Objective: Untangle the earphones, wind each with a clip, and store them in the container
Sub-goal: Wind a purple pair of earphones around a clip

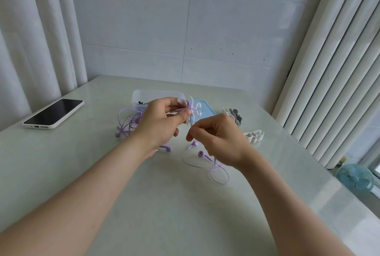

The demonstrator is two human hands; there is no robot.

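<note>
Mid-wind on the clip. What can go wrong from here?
1. The right hand only pinches the purple cable at the fingertips; a slip may loosen any turns on the white clip that the left hand holds.
2. The slack loop and earbuds lie on the table under that hand and might knot or snag when drawn up.
3. The tangled earphones sit close by the left wrist and could catch.

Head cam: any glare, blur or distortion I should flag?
Head view: wide-angle bowing curves the vertical blinds and the table edges; soft daylight from the right, pale sheen on the table's right side, faint shadows only; left hand holding the white clip and right hand pinching the purple cable look sharp, no motion blur.
</note>
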